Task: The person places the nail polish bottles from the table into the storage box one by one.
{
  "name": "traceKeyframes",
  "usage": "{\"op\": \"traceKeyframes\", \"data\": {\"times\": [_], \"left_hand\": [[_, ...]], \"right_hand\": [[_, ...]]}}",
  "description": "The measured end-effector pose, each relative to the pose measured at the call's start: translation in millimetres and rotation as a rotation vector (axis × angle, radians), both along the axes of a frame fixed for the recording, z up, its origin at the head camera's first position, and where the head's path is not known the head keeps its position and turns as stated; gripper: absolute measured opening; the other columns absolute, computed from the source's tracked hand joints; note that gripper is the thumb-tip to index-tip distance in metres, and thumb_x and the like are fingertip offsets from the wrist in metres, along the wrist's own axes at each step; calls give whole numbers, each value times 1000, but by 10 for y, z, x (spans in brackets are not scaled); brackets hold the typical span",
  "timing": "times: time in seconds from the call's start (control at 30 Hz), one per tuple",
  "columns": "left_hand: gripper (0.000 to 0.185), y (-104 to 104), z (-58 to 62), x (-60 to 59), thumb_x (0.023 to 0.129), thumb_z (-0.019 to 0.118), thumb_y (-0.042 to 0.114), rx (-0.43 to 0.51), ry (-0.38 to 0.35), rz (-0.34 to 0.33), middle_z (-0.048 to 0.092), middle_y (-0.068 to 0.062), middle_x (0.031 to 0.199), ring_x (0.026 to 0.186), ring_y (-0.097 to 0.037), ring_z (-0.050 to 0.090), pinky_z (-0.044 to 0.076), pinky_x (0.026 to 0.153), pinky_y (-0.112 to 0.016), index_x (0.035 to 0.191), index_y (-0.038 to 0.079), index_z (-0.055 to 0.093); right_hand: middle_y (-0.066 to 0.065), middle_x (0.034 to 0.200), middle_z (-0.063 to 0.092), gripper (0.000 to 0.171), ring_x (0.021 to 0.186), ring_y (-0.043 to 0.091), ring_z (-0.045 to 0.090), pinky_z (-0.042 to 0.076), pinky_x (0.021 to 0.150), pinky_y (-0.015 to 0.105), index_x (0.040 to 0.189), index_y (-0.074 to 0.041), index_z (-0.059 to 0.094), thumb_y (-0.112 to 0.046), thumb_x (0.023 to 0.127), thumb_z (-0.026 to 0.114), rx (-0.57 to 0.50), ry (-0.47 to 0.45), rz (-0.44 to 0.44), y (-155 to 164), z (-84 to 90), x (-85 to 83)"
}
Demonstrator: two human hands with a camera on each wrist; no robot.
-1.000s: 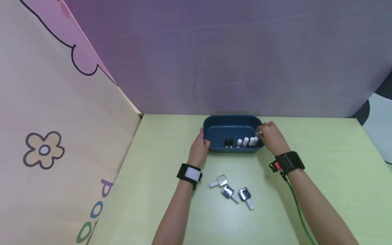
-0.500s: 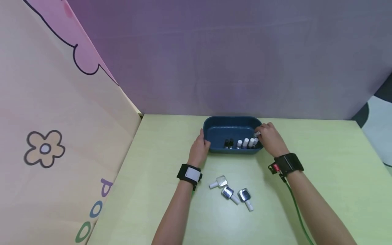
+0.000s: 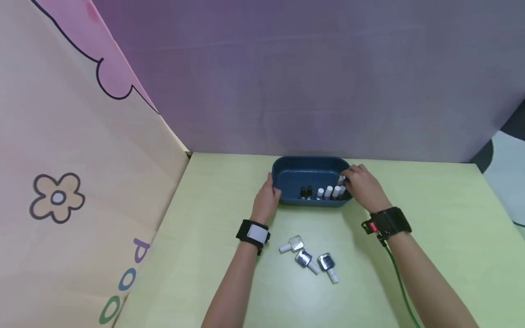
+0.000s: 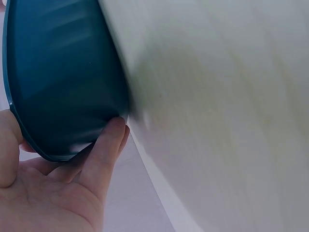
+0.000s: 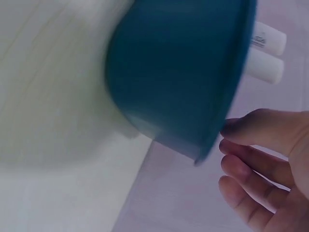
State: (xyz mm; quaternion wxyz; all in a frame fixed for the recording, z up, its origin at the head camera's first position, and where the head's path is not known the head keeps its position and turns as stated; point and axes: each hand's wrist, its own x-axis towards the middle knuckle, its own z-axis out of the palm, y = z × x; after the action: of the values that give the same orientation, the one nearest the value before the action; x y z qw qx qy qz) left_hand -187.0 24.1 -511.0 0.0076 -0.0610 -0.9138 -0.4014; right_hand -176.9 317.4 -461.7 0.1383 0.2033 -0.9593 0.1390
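A dark blue oblong bin (image 3: pixel 287 176) stands at the far side of the table. My left hand (image 3: pixel 266 200) holds its left end, the thumb at the rim and the fingers against the outer wall (image 4: pixel 72 63). At the right end my right hand (image 3: pixel 362 187) reaches over the rim and pinches a white-capped nail polish bottle (image 3: pixel 341 179); in the right wrist view the bin wall hides that bottle. White-capped bottles (image 3: pixel 328 191) and black-capped bottles (image 3: pixel 303 192) stand in a row along the bin's near wall.
Three white-capped nail polish bottles lie on the table nearer me: a clear one (image 3: pixel 296 243) and two shiny silvery ones, the left (image 3: pixel 304 258) and the right (image 3: pixel 326 261). A purple backdrop (image 3: pixel 262 91) rises behind, a printed panel (image 3: pixel 102 150) at left. A green cable (image 3: pixel 398 273) trails from my right wristband.
The bottle at my right fingertips has turned from lying tilted to more upright, and has come slightly left within the bin. My left hand keeps its hold; the loose bottles stay put.
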Motion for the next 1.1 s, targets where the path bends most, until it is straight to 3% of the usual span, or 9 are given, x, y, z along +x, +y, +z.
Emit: {"op": "traceKeyframes", "data": {"times": [0.47, 0.77, 1.1], "left_hand": [[68, -23, 9, -28, 94, 47, 14, 1, 25, -5, 43, -5, 78, 51, -12, 32, 30, 49, -26, 156, -1, 23], [68, -26, -10, 1, 93, 47, 13, 4, 10, -2, 44, -4, 76, 50, -12, 32, 29, 48, -26, 156, -2, 24], [68, -2, -9, 6, 94, 48, 14, 1, 10, -2, 44, -4, 78, 51, -12, 33, 30, 49, -26, 156, -2, 24]], "right_hand": [[20, 101, 66, 26, 92, 34, 57, 52, 79, 43, 105, 9, 70, 2, 81, 74, 12, 60, 31, -170, 230, 131], [17, 97, 67, 22, 89, 30, 58, 51, 78, 40, 101, 6, 72, -3, 82, 76, 14, 61, 82, -351, 113, 279], [15, 100, 64, 18, 95, 30, 56, 52, 81, 40, 100, 4, 72, -5, 85, 73, -40, 90, 115, -433, 42, 371]]}}
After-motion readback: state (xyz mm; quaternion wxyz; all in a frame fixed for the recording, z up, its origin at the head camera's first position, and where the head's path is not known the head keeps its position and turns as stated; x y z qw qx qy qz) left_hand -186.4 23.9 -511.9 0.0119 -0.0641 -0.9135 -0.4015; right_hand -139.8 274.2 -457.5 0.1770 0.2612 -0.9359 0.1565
